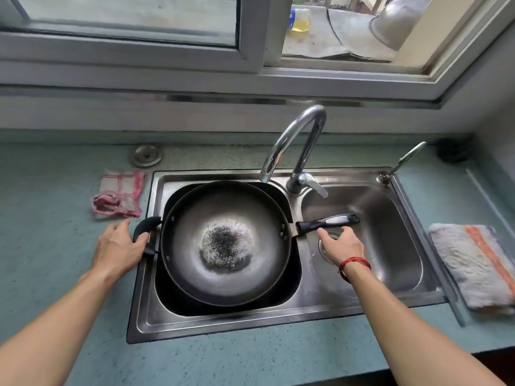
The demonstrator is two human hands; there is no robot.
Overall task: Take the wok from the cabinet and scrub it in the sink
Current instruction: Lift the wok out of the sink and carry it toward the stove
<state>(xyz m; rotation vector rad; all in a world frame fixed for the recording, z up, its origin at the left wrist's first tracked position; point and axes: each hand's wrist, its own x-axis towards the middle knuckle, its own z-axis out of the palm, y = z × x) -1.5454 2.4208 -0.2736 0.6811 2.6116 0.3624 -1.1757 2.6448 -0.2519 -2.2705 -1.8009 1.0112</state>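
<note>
1. Head view: the wok (225,243) sits in the left basin of the sink (278,324), under the faucet (295,146).
2. The left hand (117,246) lies loose against the loop handle (145,235), not gripping it.
3. The right hand (341,243) hovers, fingers spread, just below the long handle (327,222), holding nothing.
4. Handling, as judged: rigid metal, probably heavy; take both handles. The scorched centre needs scrubbing.

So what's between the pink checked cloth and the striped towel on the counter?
In the head view, the double sink lies between the cloth and towel, with the wok in its left basin.
</note>
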